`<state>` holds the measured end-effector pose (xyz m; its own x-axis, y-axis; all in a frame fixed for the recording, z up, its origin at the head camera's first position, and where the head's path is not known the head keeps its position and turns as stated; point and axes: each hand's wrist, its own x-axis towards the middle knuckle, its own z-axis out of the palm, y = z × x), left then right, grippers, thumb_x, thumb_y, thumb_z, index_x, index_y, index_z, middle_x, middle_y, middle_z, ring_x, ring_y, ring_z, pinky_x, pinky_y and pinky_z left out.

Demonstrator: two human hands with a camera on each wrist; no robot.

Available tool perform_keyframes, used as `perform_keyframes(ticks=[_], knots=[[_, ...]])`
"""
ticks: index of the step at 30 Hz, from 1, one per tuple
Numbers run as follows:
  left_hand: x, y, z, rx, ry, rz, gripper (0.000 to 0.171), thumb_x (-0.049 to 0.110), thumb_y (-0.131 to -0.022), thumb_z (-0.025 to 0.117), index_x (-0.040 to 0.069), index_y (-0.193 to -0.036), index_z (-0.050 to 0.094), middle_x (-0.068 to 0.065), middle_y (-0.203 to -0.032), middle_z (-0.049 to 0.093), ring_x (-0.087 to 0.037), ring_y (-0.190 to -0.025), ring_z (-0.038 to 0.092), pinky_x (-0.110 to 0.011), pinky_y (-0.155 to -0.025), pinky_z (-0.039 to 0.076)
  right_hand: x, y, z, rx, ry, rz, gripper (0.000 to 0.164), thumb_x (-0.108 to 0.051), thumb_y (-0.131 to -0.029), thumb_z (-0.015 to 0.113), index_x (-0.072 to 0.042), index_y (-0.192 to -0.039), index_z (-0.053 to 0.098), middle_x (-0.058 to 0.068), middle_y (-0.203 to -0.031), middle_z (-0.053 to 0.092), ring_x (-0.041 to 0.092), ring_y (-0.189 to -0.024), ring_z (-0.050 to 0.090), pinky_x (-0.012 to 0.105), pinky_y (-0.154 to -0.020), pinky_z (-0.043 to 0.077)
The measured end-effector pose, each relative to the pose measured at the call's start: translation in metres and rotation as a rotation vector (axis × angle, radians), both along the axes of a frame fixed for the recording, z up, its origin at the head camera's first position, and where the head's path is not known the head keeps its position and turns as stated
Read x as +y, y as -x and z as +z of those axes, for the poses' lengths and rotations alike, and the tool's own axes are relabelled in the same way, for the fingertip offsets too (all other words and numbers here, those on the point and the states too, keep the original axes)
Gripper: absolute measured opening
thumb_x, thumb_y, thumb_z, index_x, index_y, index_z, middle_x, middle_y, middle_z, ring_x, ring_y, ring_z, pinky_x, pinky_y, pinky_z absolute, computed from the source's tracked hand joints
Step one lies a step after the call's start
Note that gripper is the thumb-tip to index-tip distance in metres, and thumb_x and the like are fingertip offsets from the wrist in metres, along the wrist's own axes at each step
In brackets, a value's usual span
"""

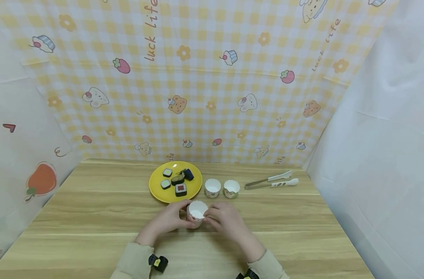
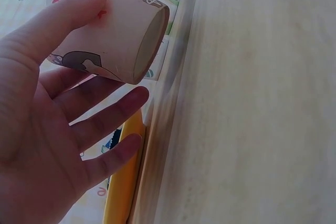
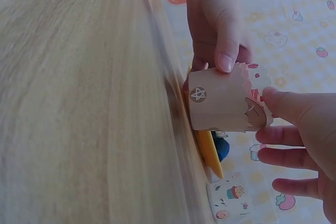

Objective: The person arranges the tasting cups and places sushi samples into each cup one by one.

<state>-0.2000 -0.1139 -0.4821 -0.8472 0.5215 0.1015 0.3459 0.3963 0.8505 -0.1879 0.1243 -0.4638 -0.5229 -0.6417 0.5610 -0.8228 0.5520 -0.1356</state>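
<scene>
A paper baking cup [image 1: 197, 209] with a scalloped rim and white inside is held upright between both hands, low over the table. My left hand [image 1: 168, 219] grips its side; in the left wrist view the thumb presses the printed wall [image 2: 115, 38], while the ring and little fingers stand out free. My right hand [image 1: 227, 220] pinches the rim on the opposite side. That pinch shows in the right wrist view, with the right hand's [image 3: 315, 135] lower fingers spread off the cup [image 3: 220, 100]. A gap under the cup's base is hard to judge.
Behind the left hand, a yellow plate [image 1: 156, 190] carries several sushi pieces [image 1: 180, 189]. Two more baking cups, one left [image 1: 212, 188] and one right [image 1: 231, 189], stand beyond the right hand. White-handled tongs [image 1: 271, 180] lie at the back right. A checked cloth [image 1: 212, 85] hangs behind the table.
</scene>
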Motion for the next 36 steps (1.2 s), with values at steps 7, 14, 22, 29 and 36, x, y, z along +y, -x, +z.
perform_keyframes(ticks=[7, 14, 22, 29, 36], knots=[[0.0, 0.001, 0.001, 0.008, -0.003, -0.002, 0.062, 0.033, -0.073, 0.083, 0.011, -0.125, 0.058, 0.005, -0.108, 0.062, -0.021, -0.103, 0.056, -0.048, -0.092, 0.043, 0.002, 0.002, 0.004, 0.036, 0.045, 0.017, 0.011, -0.02, -0.079, 0.077, -0.015, -0.087, 0.072, -0.005, -0.087, 0.066, 0.012, -0.082, 0.061, 0.029, -0.077, 0.051], [-0.001, 0.001, 0.001, 0.003, -0.004, -0.003, 0.062, 0.033, -0.074, 0.083, 0.011, -0.125, 0.057, 0.005, -0.109, 0.062, -0.019, -0.103, 0.056, -0.047, -0.091, 0.043, 0.004, 0.002, 0.008, 0.07, 0.089, 0.034, 0.013, -0.02, -0.077, 0.079, -0.013, -0.086, 0.071, -0.003, -0.089, 0.067, 0.013, -0.084, 0.062, 0.029, -0.078, 0.051], [-0.001, 0.0, 0.002, -0.001, 0.025, 0.013, 0.062, 0.033, -0.074, 0.083, 0.01, -0.126, 0.057, 0.004, -0.109, 0.062, -0.018, -0.101, 0.057, -0.045, -0.091, 0.044, 0.007, 0.002, 0.011, 0.06, 0.11, 0.008, 0.014, -0.02, -0.076, 0.08, -0.014, -0.086, 0.072, -0.004, -0.09, 0.066, 0.012, -0.085, 0.06, 0.027, -0.079, 0.05], [-0.001, 0.001, 0.001, 0.008, 0.024, 0.01, 0.062, 0.03, -0.075, 0.083, 0.008, -0.126, 0.057, 0.003, -0.106, 0.062, -0.02, -0.098, 0.057, -0.046, -0.089, 0.045, 0.01, 0.001, 0.015, 0.066, 0.12, -0.008, 0.012, -0.018, -0.078, 0.079, -0.015, -0.087, 0.072, -0.004, -0.092, 0.065, 0.012, -0.086, 0.059, 0.028, -0.08, 0.048], [-0.002, 0.001, 0.001, 0.023, 0.036, 0.015, 0.063, 0.033, -0.074, 0.083, 0.009, -0.127, 0.057, 0.003, -0.107, 0.063, -0.018, -0.097, 0.058, -0.042, -0.087, 0.047, 0.015, 0.006, 0.014, 0.124, 0.127, 0.004, 0.01, -0.019, -0.08, 0.076, -0.013, -0.085, 0.071, -0.002, -0.091, 0.065, 0.014, -0.083, 0.061, 0.029, -0.076, 0.049]])
